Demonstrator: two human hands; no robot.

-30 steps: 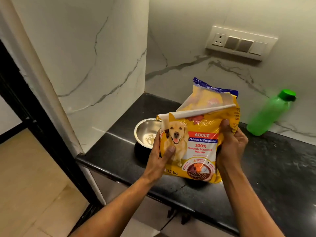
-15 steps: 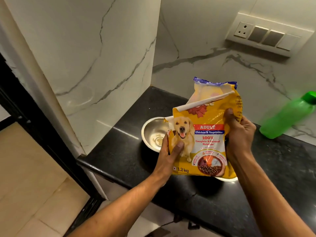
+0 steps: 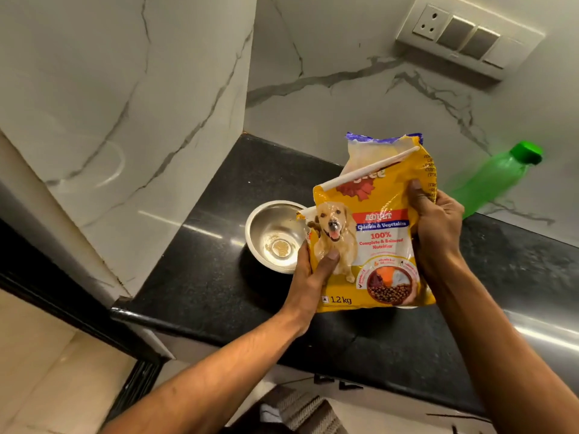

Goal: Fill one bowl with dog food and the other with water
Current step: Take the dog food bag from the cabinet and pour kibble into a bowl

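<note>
Gripping the dog food bag (image 3: 372, 233) upright, both hands clamp its sides, torn top up

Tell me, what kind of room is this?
Probably a home kitchen corner. There's a black stone counter against marble-look walls, a switch and socket panel, and a steel bowl beside the dog food bag.

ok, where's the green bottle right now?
Head view, far right: the green bottle stands on the black counter against the marble wall, just right of the dog food bag.
</note>
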